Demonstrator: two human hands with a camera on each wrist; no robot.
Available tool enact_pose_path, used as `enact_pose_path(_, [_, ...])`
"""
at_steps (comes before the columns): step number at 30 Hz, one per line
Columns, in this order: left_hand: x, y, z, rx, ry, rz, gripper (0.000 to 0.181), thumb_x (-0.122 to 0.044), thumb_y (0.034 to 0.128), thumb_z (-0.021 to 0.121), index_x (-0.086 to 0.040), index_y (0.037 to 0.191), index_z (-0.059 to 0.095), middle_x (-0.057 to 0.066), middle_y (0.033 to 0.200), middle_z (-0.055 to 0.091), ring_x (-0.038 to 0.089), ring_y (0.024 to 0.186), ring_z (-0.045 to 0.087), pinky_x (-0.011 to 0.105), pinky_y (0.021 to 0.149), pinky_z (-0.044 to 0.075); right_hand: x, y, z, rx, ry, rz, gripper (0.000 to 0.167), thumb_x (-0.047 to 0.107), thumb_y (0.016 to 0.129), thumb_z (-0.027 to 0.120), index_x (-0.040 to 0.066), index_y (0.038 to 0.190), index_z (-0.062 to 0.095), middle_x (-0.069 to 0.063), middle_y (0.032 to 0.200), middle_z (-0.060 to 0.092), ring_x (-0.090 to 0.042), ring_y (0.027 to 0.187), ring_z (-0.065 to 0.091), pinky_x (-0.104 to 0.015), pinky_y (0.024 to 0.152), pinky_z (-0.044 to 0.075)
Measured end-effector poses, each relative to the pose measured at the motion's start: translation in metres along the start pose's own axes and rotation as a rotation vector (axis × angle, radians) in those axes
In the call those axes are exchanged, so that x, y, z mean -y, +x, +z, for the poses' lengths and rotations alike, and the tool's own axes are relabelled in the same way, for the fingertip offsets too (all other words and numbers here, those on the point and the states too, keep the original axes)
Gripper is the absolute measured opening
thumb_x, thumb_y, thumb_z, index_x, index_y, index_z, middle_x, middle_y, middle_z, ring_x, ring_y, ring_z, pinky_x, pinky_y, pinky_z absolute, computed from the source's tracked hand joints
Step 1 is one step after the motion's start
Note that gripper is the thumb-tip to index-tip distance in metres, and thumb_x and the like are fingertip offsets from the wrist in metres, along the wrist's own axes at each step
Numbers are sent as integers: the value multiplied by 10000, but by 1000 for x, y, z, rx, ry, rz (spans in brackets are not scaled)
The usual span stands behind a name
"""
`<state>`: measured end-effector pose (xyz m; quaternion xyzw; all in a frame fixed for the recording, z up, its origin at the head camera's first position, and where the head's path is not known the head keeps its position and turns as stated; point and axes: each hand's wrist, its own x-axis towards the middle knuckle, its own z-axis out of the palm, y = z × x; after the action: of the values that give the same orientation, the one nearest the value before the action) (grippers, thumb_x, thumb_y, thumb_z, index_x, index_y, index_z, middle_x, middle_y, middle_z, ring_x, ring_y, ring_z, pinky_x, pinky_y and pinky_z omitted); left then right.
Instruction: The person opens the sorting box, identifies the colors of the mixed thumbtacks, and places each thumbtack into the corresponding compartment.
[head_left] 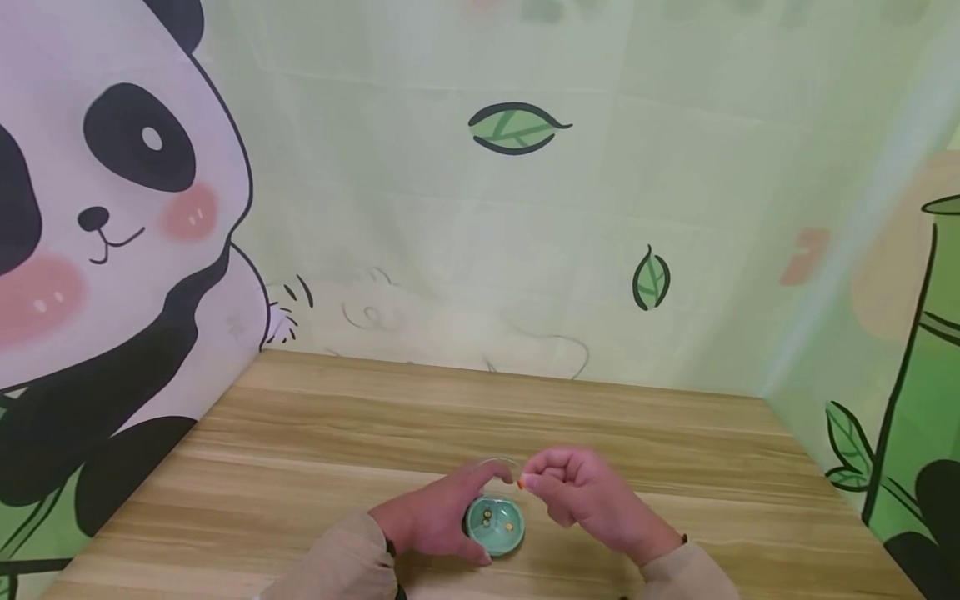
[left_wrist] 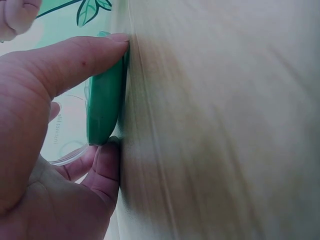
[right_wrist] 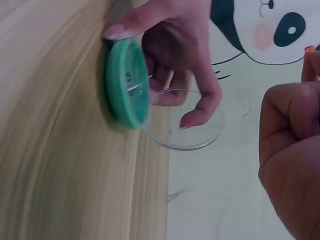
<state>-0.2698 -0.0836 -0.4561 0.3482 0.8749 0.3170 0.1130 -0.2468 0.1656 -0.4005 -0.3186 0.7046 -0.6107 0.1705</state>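
A small round green case [head_left: 496, 546] with inner compartments stands on the table, its clear lid [right_wrist: 187, 148] raised on the far side. My left hand [head_left: 438, 515] holds the case, thumb and fingers on opposite sides of its green wall [left_wrist: 105, 107]. One of its fingers reaches up by the lid. Inside the case, several tiny round dark-and-gold pieces [head_left: 486, 518] lie in the left compartment, and an orange-yellow piece [head_left: 509, 526] lies in the right one. My right hand [head_left: 588, 500] pinches a tiny orange piece [right_wrist: 310, 49] between thumb and forefinger, just right of the lid. Its exact kind is too small to tell.
The wood-grain table [head_left: 337, 425] extends around the case on all sides. Behind it hangs a pale green cloth backdrop [head_left: 420, 250] with leaves, and a printed panda [head_left: 150, 275] covers the left side.
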Motion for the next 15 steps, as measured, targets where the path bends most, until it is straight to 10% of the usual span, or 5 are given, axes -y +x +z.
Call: enact_pose_path(15, [2,2,-2,8,2,12,877,-313,734,924,-396,1409,370,-15,1425,474,131,1195,527,343,1024,458,-22,14,11,-96,-728,-39,82,176,963,705,131,899,730,157,592,384,57,531,330,-143,501,292])
